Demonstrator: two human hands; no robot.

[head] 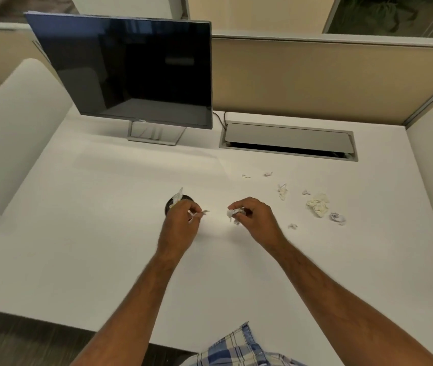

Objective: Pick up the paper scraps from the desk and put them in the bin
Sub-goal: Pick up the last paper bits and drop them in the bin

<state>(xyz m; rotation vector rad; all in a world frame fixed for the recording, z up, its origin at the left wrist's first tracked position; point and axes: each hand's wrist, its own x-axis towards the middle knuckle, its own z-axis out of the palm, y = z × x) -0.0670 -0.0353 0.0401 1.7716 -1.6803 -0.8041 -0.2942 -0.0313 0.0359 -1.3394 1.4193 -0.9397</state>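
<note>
Soft, even indoor light is falling from above on the white desk [104,247], and it is making a brighter patch between the two hands. Shadows are staying faint; only a weak one is lying under the forearms. The dark monitor [130,70] is reflecting pale shapes of the room, without hard glare. The wide lens is bending the partition [315,75] and the desk edges near the corners. The whole picture is looking a little soft, and the small paper scraps [318,204] are showing almost no fine detail.
</note>
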